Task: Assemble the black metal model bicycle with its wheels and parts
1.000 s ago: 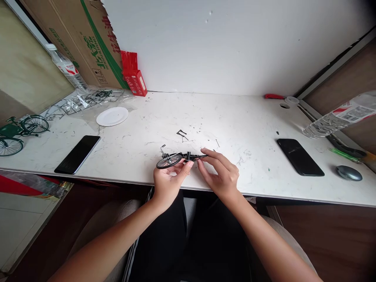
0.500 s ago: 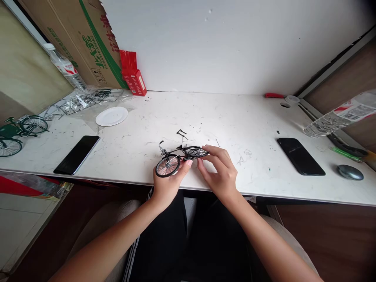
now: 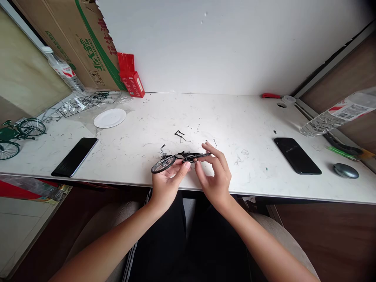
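A small black model bicycle (image 3: 176,159) lies tilted almost flat just above the near edge of the white marble table (image 3: 241,129). My left hand (image 3: 167,182) grips it from below, near the front wheel and frame. Fingers of my right hand (image 3: 216,176) are curled around the rear wheel end, thumb and fingertips touching it. A few tiny black loose parts (image 3: 179,134) lie on the table just beyond the model.
Black phones lie at left (image 3: 74,156) and right (image 3: 297,155). A white paper plate (image 3: 109,118), plastic part frames (image 3: 76,105), a red box (image 3: 132,82), a cardboard box (image 3: 79,43), a green model bicycle (image 3: 16,135), bottles (image 3: 335,117) and a grey mouse (image 3: 346,170) ring the table.
The model bicycle was turned up on its side half a second ago, wheels facing me, and is now tipped back flat. Both hands stayed on it.
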Demonstrator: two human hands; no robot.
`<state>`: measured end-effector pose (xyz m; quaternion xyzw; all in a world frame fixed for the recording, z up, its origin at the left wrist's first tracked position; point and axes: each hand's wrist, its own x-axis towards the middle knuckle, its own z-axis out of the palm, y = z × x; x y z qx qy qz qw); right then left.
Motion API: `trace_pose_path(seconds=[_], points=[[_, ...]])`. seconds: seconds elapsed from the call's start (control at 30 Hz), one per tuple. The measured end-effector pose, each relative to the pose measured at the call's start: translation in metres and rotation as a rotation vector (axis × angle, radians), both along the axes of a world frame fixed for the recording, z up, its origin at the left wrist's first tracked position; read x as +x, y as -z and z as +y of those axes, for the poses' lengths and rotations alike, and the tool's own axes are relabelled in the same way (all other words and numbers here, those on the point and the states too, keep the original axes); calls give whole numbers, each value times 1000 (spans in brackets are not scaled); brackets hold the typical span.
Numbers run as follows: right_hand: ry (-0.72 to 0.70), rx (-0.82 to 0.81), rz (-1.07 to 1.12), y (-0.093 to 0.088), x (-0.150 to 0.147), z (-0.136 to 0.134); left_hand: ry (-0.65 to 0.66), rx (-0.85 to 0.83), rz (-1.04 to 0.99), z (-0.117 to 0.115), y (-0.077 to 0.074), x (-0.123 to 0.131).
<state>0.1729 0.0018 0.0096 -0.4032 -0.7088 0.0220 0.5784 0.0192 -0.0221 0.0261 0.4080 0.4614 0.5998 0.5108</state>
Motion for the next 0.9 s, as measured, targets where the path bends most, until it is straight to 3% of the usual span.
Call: trace_pose_path(seconds=[0.17, 0.67, 0.9], points=[[-14, -99, 46, 3, -4, -5, -12, 11, -20, 2, 3, -1], [-32, -54, 75, 10, -5, -4, 0, -3, 15, 3, 1, -2], [2, 25, -18, 2, -1, 0, 1, -58, 23, 8, 5, -10]])
